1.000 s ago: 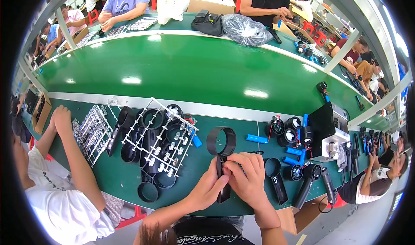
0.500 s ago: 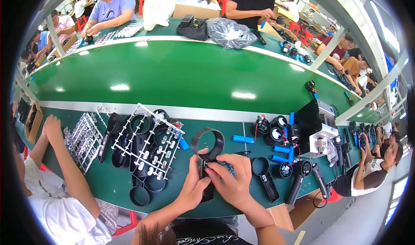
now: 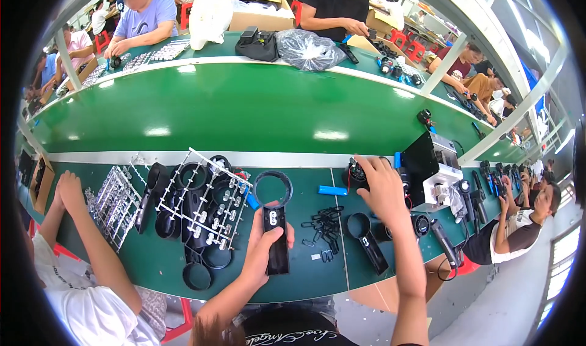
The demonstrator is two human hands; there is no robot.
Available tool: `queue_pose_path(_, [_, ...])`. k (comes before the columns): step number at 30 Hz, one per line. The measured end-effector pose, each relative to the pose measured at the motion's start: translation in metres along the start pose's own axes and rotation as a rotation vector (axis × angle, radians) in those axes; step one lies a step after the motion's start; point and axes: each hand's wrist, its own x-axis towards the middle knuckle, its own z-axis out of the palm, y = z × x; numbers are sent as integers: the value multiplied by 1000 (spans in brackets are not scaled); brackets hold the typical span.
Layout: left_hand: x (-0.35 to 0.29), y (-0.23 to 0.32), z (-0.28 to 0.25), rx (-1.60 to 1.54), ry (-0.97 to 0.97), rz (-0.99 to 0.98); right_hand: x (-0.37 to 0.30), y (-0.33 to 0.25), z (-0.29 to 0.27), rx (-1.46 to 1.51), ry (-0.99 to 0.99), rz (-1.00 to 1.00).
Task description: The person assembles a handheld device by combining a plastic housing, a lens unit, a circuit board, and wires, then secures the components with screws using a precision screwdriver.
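My L hand grips the housing, a blk part w/ a ring on top and a straight handle below. Fingers wrap behind the handle; thumb presses on its front. Housing pos.: in front of me, ring end pointing away, raised over the worktop.

My R hand is extended fwd-right, fingers bent and parted from the thumb, at the motor. I can't tell if the fingers grip it; the hand hides part of the area.

Blue cell: on the worktop, just left of the motor, slightly nearer me. Blk clips: loose pile, btwn the held housing and a 2nd housing, which lies flat, ring end away from me.

Left side: white frame w/ small shiny pcs., lying over more blk parts. Right side: blk/silver machine, standing beyond my R forearm.
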Motion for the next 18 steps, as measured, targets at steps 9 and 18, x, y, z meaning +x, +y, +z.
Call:
queue_pose_path(9, [2, -4, -1, 57, -20, -53, 47, 46, 30, 407, -314, -234])
queue_pose_path(18, [-2, 13, -4, 33, 11, 144, 24, -24, -30, 549, 345, -532])
